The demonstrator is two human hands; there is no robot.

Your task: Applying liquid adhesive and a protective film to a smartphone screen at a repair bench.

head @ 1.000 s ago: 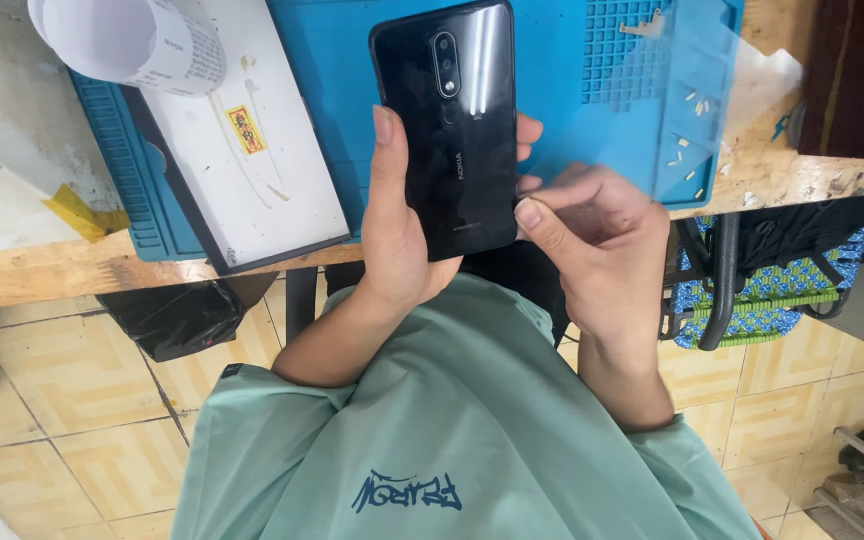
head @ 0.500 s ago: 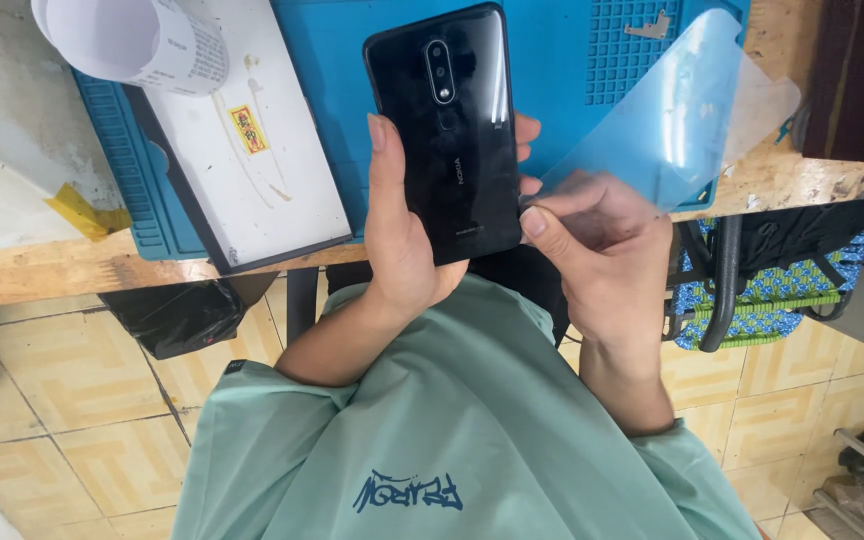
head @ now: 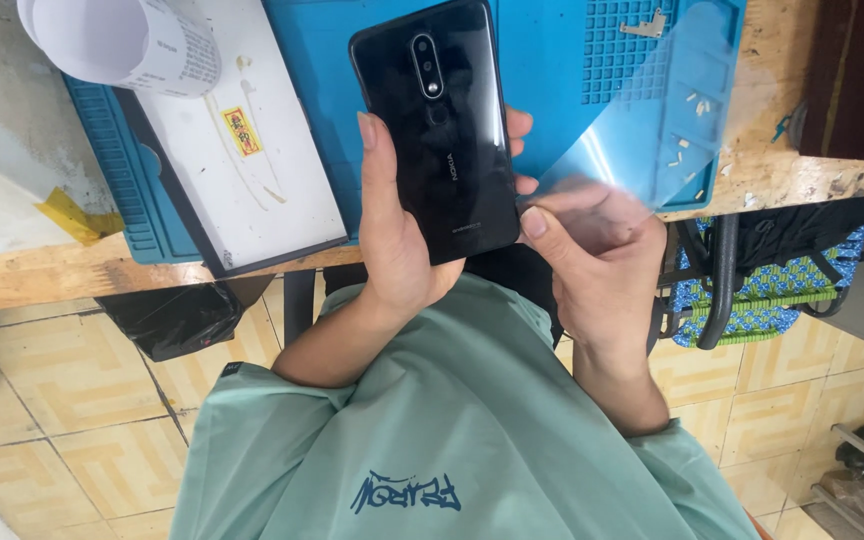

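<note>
Peeling onward, we grip the black phone (head: pixel 445 140) in our left hand (head: pixel 392 240), back up, over the blue mat (head: pixel 552 60); our right hand (head: pixel 592 250) pinches the clear film (head: pixel 642 130), now lifted free toward two o'clock.

bright, even daylight | soft shadows | glare on phone (head: pixel 439 130) | sharp focus

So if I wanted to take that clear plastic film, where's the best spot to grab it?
Probably pinch the film at its free upper right corner, coming from the right. It is a thin, bendy sheet, so only an edge or corner pinch works. Its lower left end is already taken up by the right hand, close to the black phone that the left hand holds.
</note>
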